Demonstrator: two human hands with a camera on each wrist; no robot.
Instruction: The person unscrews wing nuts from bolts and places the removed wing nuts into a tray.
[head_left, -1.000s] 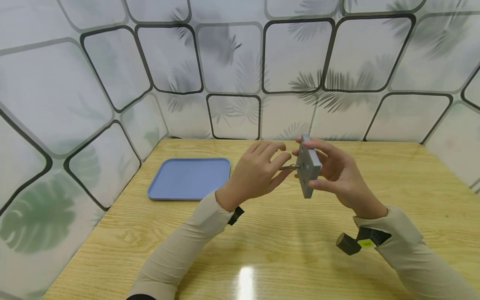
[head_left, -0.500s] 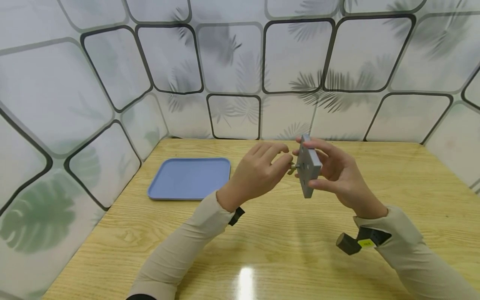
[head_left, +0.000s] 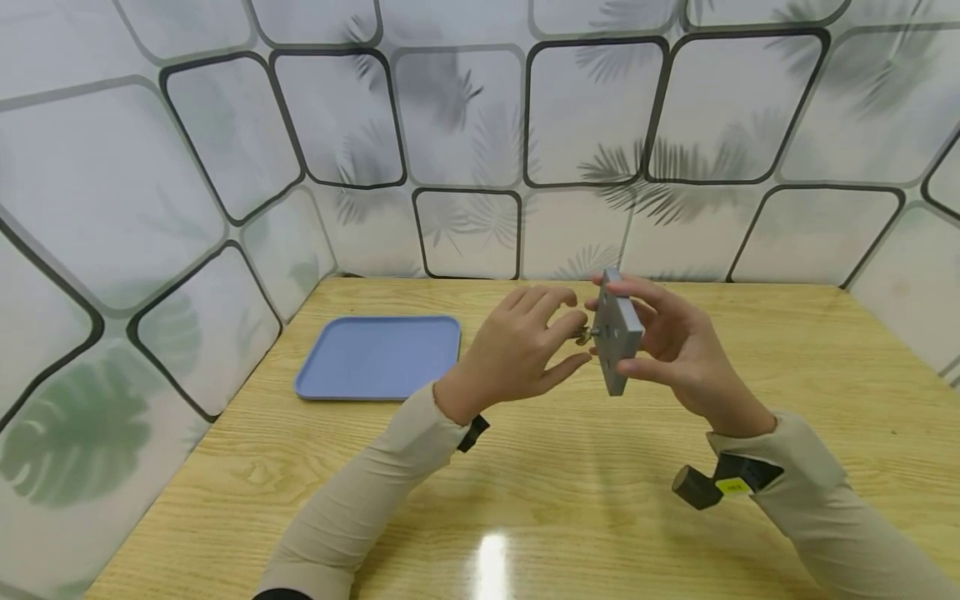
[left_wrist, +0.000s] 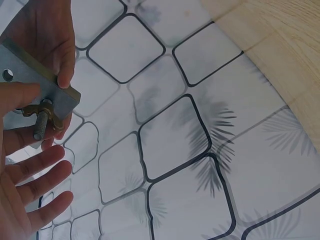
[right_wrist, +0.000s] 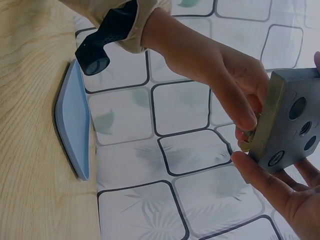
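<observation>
A thick grey metal plate (head_left: 618, 333) with several holes is held on edge by my right hand (head_left: 686, 350), thumb on one edge and fingers on the opposite one. From the plate's left face sticks a threaded bolt (left_wrist: 40, 127) carrying a brass wing nut (left_wrist: 51, 111). My left hand (head_left: 517, 342) is at this nut, its index finger (left_wrist: 25, 137) and thumb on either side of it. The other left fingers are spread apart. In the right wrist view the plate's far face (right_wrist: 295, 120) shows round holes, and the wing nut is mostly hidden behind it.
On the wooden table (head_left: 525, 500) a blue tray (head_left: 378, 358) lies to the left, behind the left forearm. A patterned curtain (head_left: 465, 125) closes off the back and left side. Both wrists carry a black camera mount (head_left: 697, 487).
The left thumb and index finger have shifted about the wing nut, the thumb now lower and apart from the index finger. The nut's wings have turned. Right hand and plate have stayed put.
</observation>
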